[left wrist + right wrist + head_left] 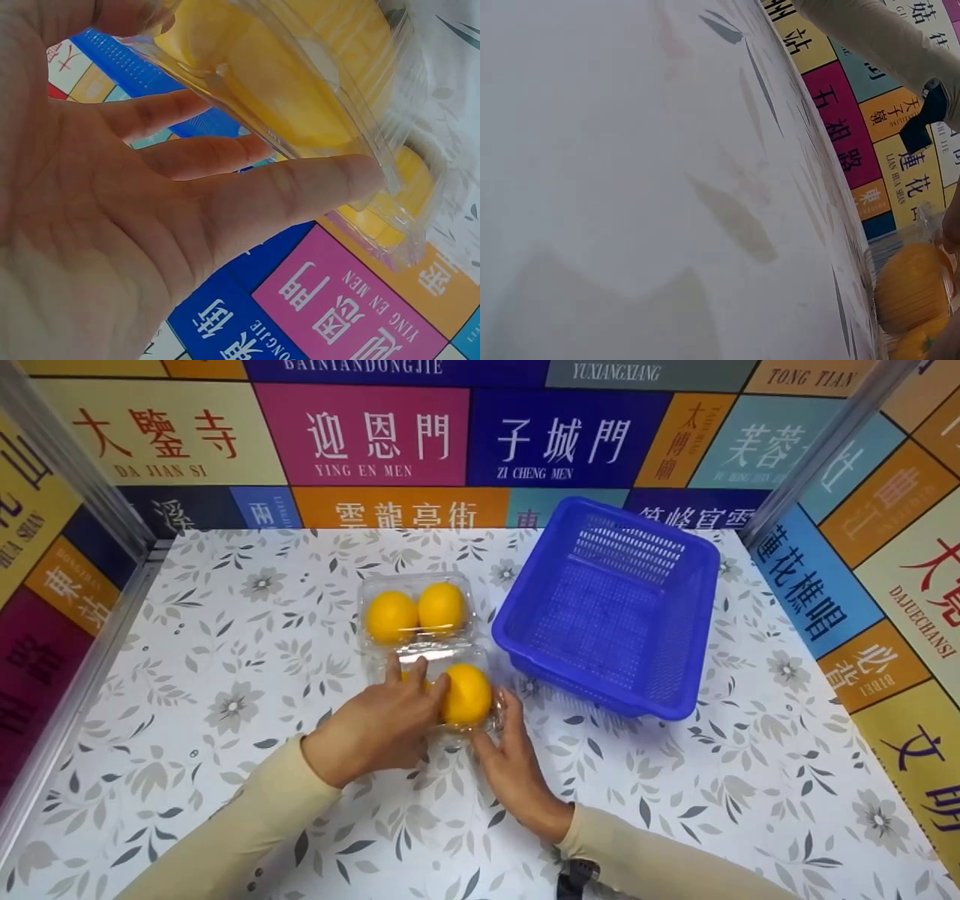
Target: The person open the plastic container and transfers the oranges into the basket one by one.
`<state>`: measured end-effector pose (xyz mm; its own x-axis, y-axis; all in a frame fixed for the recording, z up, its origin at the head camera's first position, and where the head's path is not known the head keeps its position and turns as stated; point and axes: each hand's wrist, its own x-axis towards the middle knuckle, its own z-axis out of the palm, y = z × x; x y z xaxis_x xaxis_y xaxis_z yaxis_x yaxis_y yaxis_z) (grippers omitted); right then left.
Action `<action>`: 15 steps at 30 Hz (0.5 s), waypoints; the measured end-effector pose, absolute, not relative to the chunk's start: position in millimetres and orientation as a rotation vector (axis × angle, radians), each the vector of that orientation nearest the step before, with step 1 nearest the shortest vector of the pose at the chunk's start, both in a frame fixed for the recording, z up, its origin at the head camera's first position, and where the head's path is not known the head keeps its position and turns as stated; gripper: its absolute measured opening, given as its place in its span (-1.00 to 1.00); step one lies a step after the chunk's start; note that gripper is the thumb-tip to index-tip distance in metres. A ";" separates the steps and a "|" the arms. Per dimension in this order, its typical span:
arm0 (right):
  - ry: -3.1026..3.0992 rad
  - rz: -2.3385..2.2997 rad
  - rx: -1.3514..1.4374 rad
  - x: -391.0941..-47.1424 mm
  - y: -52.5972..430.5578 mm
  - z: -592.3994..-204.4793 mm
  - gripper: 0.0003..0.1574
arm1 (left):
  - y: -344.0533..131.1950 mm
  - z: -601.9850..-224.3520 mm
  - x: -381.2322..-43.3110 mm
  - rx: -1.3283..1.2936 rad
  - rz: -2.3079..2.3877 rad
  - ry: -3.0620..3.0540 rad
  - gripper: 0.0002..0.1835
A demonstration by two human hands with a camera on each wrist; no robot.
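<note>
Head view: the left hand (386,724) is arching over a clear thin-plastic pack (454,655) on the white leaf-patterned worktop (225,660), fingers loosely curling around it and partly covering one of its two round yellow-orange fruits (469,695). The right hand (517,757) is gripping the pack's right side between thumb and fingers. Uneven squeezing may be risking buckled plastic and a rolling fruit. Just beyond, a second clear plastic pack (416,579) is holding two more fruits (441,608), probably obstructing any forward push. Farther right, a blue perforated plastic basket (607,607) is standing close, likely limiting right-hand clearance.
</note>
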<state>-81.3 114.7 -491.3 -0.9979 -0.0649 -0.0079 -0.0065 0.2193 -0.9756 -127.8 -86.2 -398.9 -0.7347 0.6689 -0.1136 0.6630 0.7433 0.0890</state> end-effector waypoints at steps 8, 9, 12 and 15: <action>2.452 -1.902 -0.090 -81.3 115.9 -492.2 -0.14 | -85.2 -393.4 -131.9 1.004 0.092 2.743 -0.12; 2.449 -1.899 -0.085 -81.3 116.4 -492.5 -0.14 | -85.2 -393.1 -132.7 0.998 0.098 2.735 -0.12; 2.421 -1.903 -0.058 -80.8 116.7 -491.7 -0.12 | -84.7 -391.4 -135.0 0.986 0.106 2.710 -0.12; 2.393 -1.922 -0.043 -81.4 116.3 -490.9 -0.10 | -85.4 -386.9 -137.1 0.972 0.132 2.686 -0.17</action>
